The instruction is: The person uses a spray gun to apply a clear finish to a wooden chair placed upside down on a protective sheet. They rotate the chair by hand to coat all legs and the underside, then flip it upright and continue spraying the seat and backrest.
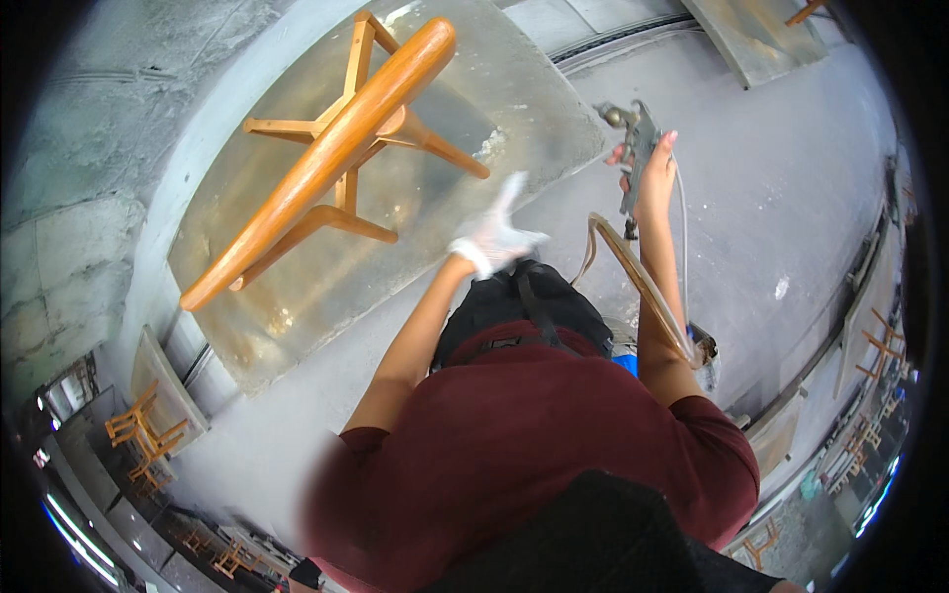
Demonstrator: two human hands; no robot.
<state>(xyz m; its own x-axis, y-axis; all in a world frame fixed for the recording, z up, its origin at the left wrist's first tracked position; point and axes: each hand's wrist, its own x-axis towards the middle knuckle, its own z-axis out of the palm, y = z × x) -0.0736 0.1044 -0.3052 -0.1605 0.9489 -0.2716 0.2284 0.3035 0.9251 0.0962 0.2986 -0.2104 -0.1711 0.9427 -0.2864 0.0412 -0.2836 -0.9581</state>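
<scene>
My right hand (652, 183), bare, is wrapped round a metal spray gun (638, 148) held out ahead of me on the right. A tan hose (647, 287) and a thin pale hose (683, 227) run near my right forearm. My left hand (494, 237) wears a white glove and is in front of my waist, fingers spread and slightly blurred, holding nothing. Beyond it, an orange-brown wooden chair frame (326, 168) with a long, thick rail and angled legs lies on a stained grey slab (539, 99). Neither hand touches the frame.
By my right elbow is a container (705, 354) with a stained rim, partly hidden by my arm. Another slab (761, 44) is at the far right. Wooden chairs (143, 430) stand at the lower left, with more along the right edge. A pale wall (74, 237) rises at left.
</scene>
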